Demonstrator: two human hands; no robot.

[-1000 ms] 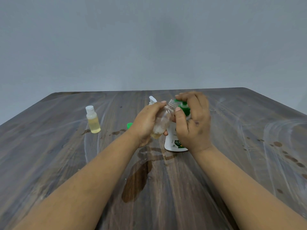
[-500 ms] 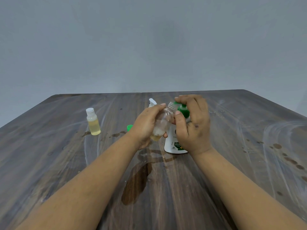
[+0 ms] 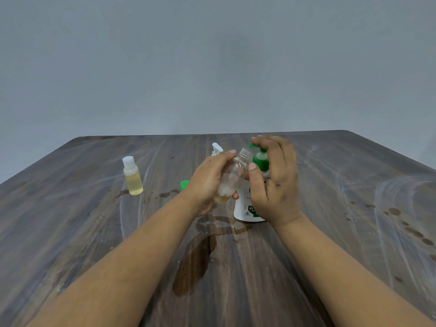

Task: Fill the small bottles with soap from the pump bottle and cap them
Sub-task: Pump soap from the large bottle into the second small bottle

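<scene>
I have my left hand (image 3: 210,182) wrapped around a small clear bottle (image 3: 232,177), holding it tilted with its open threaded neck up against the green nozzle of the pump bottle (image 3: 247,206). A little yellowish soap sits at the bottom of that clear bottle, with white foam above it. My right hand (image 3: 274,182) is over the green pump head (image 3: 260,159), fingers curled on top of it and the thumb alongside the collar. The pump bottle itself is white with a green label and stands upright on the dark wooden table (image 3: 354,232), mostly hidden behind my right hand. Off to the left, well apart, a capped small bottle (image 3: 132,175) stands about half full of yellow soap. A loose green cap (image 3: 184,185) lies just beside my left wrist, and a white spray top (image 3: 216,149) pokes up behind my left fingers. A wet brown stain (image 3: 195,263) spreads on the table between my forearms.
</scene>
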